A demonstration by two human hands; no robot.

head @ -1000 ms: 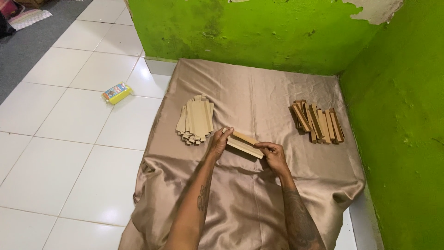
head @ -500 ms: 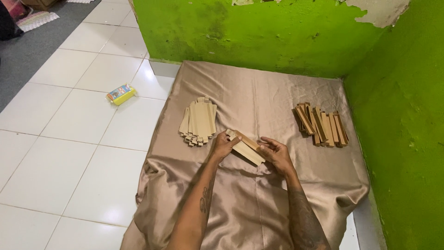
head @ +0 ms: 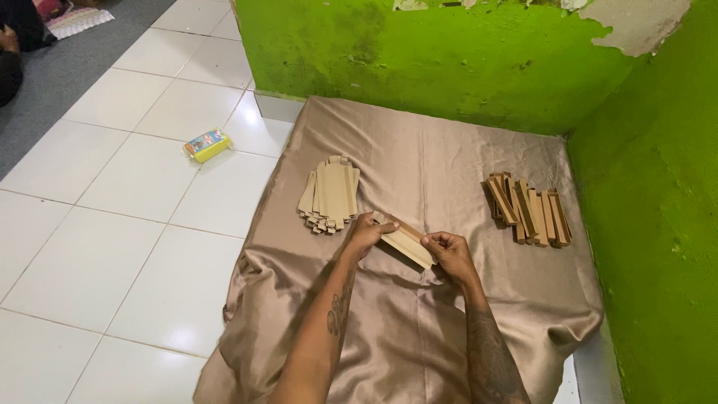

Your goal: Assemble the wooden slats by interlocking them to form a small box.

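Observation:
Both my hands hold one long flat tan cardboard piece (head: 406,241) just above a shiny beige cloth (head: 426,157). My left hand (head: 364,233) grips its left end and my right hand (head: 447,251) pinches its right end. To the left of my hands lies a stack of flat tan cardboard pieces (head: 330,194). At the right of the cloth sits a pile of folded brown cardboard boxes (head: 528,209), narrow and long, lying side by side.
The cloth covers a low mat in a corner of green walls (head: 449,60). White floor tiles (head: 112,224) spread to the left, with a small yellow and blue packet (head: 206,145) on them. A grey carpet (head: 60,67) and part of another person (head: 16,45) are at the far left.
The cardboard piece has tilted slightly between my hands, its right end lower. My view has shifted a little; the piles have stayed where they were.

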